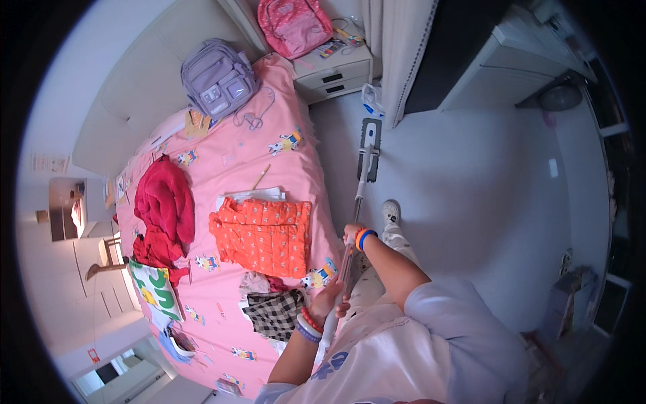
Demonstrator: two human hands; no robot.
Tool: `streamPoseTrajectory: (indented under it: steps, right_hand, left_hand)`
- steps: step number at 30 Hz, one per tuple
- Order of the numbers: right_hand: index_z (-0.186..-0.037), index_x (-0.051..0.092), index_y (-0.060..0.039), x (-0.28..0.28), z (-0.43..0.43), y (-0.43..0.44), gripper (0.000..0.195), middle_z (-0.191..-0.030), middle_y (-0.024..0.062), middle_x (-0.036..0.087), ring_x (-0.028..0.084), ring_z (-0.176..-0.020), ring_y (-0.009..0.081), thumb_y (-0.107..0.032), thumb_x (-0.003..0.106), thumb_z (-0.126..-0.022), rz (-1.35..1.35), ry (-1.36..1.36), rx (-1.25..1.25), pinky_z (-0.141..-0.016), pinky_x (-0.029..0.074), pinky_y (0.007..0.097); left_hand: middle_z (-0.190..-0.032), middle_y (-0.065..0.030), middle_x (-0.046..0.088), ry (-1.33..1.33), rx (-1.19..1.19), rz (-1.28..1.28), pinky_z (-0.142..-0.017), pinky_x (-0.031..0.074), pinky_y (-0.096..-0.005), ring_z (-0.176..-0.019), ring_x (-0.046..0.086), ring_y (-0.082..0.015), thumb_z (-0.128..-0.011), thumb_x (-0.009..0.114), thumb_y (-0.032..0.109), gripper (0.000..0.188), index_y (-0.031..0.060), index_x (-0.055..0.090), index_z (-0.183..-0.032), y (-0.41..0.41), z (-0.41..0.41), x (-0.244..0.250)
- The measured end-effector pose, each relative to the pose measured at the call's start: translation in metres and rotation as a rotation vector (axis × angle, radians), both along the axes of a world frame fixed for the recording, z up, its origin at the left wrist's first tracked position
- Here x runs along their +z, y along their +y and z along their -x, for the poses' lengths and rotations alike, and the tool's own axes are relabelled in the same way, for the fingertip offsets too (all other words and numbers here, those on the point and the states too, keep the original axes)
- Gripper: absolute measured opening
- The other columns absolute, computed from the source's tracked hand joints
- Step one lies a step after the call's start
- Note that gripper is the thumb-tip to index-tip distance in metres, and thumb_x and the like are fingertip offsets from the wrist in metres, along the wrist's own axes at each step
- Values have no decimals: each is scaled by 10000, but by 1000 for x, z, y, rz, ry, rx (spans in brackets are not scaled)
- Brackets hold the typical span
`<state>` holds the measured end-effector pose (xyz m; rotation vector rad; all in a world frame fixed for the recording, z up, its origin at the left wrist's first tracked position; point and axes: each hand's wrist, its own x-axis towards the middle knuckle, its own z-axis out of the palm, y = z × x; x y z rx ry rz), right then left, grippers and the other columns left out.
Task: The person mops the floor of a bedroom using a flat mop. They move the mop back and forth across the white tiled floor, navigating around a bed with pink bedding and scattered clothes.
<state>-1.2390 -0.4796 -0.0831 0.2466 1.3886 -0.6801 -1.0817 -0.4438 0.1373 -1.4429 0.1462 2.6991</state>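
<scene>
A flat mop spans from my hands to its grey-edged head (370, 150), which lies flat on the floor alongside the bed. My right hand (352, 232) wraps around the mop's pole (358, 207), with orange and blue bands on that wrist. Closer to my body, my left hand (327, 303) grips the upper part of the same pole. Red, white and purple bracelets circle the left wrist. Just beside the left hand, a black-and-white checked garment (275, 314) rests on the bed's pink sheet (222, 283).
An orange padded vest (267, 237), a red plush garment (164, 202) and a lavender backpack (219, 81) lie on the bed. A pink backpack (295, 28) tops the nightstand (333, 76). Near the mop head are a white plastic bag (372, 98) and a curtain (398, 60).
</scene>
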Motion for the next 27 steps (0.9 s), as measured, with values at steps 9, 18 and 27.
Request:
streamPoseTrajectory:
  steps: [9,18,27]
  right_hand:
    - [-662,471,-20,-29,-78,94,102,-565,119,505,501,-462,250,-62,393,-712,70,34,30,-414,422,365]
    - [-656,529,-33,28,-31,43,203,-620,165,543,546,-539,298,-129,360,-713,375,287,390,-469,442,386]
    - [-682,469,-23,-28,-15,84,144,-560,127,489,520,-455,283,-115,373,-737,-7,-155,-198,-405,447,434]
  left_hand:
    - [-651,-59,419,32,-198,-9,-307,309,-206,-381,364,-110,-869,381,225,299,191,311,-1158,41,-40,58]
    - [-702,-41,444,51,27,-371,-323,340,-183,-437,406,-92,-881,356,291,209,178,387,-1054,-7,-28,52]
    - [-626,-29,435,-100,-134,-82,-314,337,-206,-389,379,-99,-868,382,325,197,133,423,-882,50,22,53]
